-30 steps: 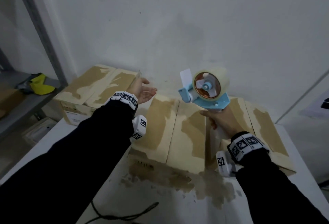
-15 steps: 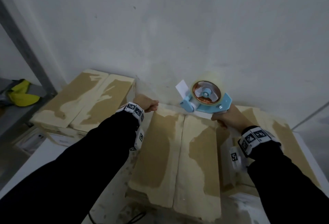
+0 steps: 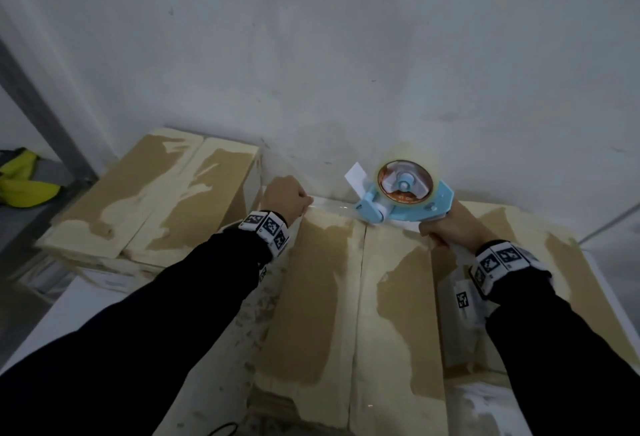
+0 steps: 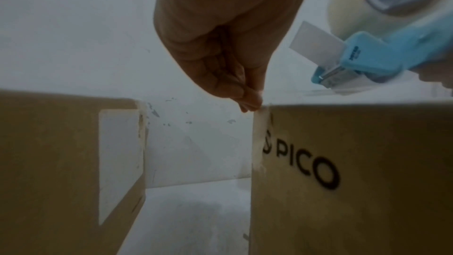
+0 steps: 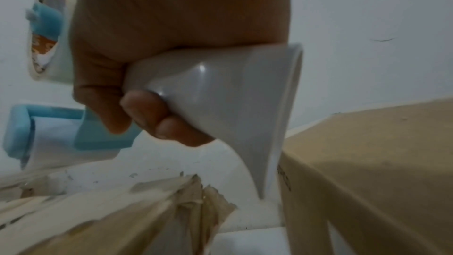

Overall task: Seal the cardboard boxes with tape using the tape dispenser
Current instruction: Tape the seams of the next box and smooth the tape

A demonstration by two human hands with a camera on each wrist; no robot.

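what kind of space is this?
Probably a storeroom or packing corner: several worn cardboard boxes sit against a bare white wall, with a grey metal shelf at the left.

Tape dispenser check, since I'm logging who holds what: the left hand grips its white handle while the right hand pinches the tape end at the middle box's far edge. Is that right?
Not quite: the hands are swapped. In the head view the right hand grips the white handle of the tape dispenser, and the left hand pinches the tape end at the far edge of the middle box.
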